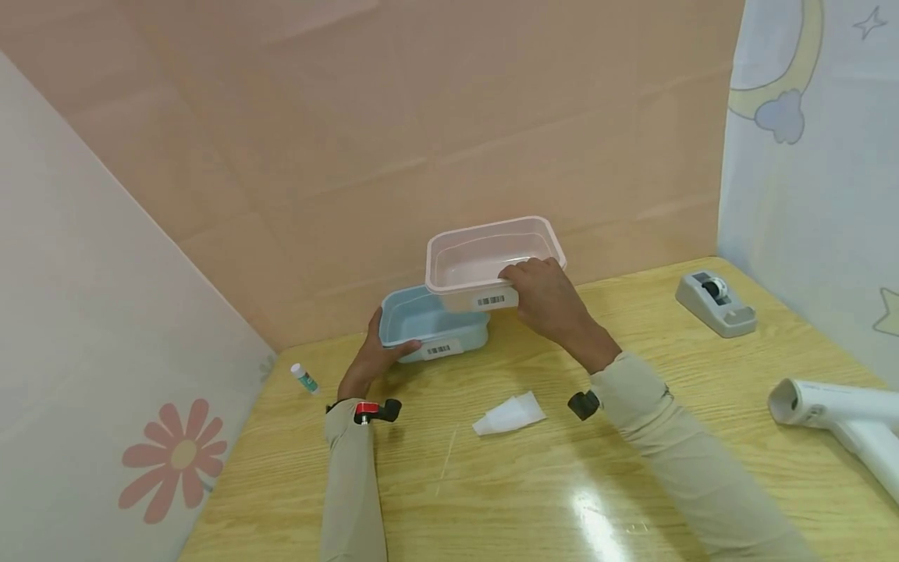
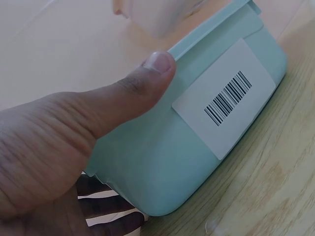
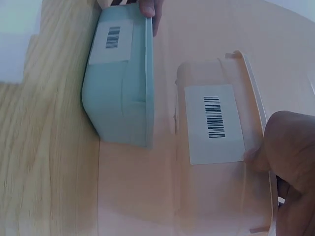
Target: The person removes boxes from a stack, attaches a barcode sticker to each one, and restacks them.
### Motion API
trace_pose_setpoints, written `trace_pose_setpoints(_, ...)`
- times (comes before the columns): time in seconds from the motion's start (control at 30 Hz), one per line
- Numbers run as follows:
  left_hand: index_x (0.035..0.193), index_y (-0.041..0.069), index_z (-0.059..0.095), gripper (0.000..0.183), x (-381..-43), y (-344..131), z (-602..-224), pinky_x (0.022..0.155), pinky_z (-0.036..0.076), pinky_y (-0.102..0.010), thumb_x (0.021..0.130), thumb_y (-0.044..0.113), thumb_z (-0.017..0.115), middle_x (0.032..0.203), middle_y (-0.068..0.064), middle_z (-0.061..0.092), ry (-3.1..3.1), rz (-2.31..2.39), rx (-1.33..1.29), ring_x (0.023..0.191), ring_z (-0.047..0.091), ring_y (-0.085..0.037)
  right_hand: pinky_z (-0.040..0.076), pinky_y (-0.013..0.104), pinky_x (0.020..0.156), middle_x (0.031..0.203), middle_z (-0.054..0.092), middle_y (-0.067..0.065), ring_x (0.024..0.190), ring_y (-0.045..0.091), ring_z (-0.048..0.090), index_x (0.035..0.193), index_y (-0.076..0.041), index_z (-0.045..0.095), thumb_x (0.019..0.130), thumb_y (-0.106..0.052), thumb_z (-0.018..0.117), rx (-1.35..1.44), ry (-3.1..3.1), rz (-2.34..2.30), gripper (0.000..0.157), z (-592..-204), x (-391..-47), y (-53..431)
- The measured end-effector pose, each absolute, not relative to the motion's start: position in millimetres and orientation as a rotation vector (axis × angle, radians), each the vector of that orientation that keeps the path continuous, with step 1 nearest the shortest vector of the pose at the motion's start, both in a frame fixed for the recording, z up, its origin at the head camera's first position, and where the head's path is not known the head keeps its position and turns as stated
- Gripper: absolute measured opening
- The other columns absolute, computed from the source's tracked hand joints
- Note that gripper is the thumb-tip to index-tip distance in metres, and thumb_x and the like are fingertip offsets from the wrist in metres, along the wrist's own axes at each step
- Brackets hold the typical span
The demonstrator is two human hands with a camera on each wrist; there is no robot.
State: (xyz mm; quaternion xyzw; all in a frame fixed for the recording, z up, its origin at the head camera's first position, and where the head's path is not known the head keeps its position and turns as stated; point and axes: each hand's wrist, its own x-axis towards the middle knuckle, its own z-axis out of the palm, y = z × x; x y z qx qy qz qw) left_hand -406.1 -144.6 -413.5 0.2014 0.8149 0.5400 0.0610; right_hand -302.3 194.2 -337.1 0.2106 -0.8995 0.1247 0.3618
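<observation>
A pink plastic bin (image 1: 465, 301) with a barcode label is held up in the air by my right hand (image 1: 551, 300), whose fingers and thumb pinch its near rim. Below it and to the left, a light blue bin (image 1: 472, 337) stands on the table against the back wall, partly covered by the pink one in the head view. My left hand (image 1: 372, 355) grips the blue bin's left end; in the left wrist view the thumb (image 2: 160, 66) presses the labelled front and the other fingers go behind the end. The right wrist view shows a gap between the pink bin (image 3: 211, 191) and the blue bin (image 3: 118, 98).
A folded white paper (image 1: 510, 414) lies in front of the bins on the wooden table (image 1: 449, 507). At the left is a glue stick (image 1: 305, 378). A tape dispenser (image 1: 716, 303) stands back right, and a white handheld device (image 1: 836, 410) lies at the right edge.
</observation>
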Motion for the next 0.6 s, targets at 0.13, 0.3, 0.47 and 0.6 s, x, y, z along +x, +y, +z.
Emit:
trace_pose_setpoints(0.13,0.16,0.026,0.001,0.107,-403,-144,-412,0.109,0.031,-0.059,0.087,0.027,0.08,0.154,-0.016,0.03,2.478,1.616,0.548,0.135,0.034,-0.041,0.046,0.043,0.075,0.1,0.074,0.01,0.088,0.029,0.065,0.107,-0.004,0.072,0.074,0.015,0.071,0.57,-2.319,0.325,0.039,-340,-305,180)
trace_pose_setpoints(0.3,0.161,0.025,-0.001,0.113,-398,-142,-412,0.107,0.035,-0.056,0.085,0.032,0.082,0.151,-0.013,0.031,2.518,1.589,0.505,0.131,0.037,-0.036,0.046,0.042,0.076,0.1,0.073,0.01,0.09,0.029,0.065,0.109,-0.003,0.071,0.069,0.013,0.071,0.601,-2.321,0.332,0.044,-345,-307,167)
trace_pose_setpoints(0.47,0.161,0.025,-0.002,0.116,-400,-140,-413,0.107,0.034,-0.058,0.084,0.035,0.083,0.153,-0.014,0.03,2.525,1.591,0.542,0.134,0.036,-0.038,0.046,0.04,0.074,0.098,0.073,0.009,0.088,0.028,0.066,0.109,-0.004,0.072,0.071,0.017,0.062,0.607,-2.305,0.316,0.044,-349,-310,155)
trace_pose_setpoints(0.6,0.161,0.025,0.0,0.114,-401,-141,-412,0.11,0.03,-0.059,0.084,0.034,0.083,0.154,-0.013,0.029,2.521,1.603,0.564,0.136,0.034,-0.037,0.044,0.038,0.072,0.097,0.073,0.008,0.088,0.027,0.065,0.109,-0.005,0.071,0.074,0.016,0.061,0.631,-2.284,0.276,0.042,-352,-312,144)
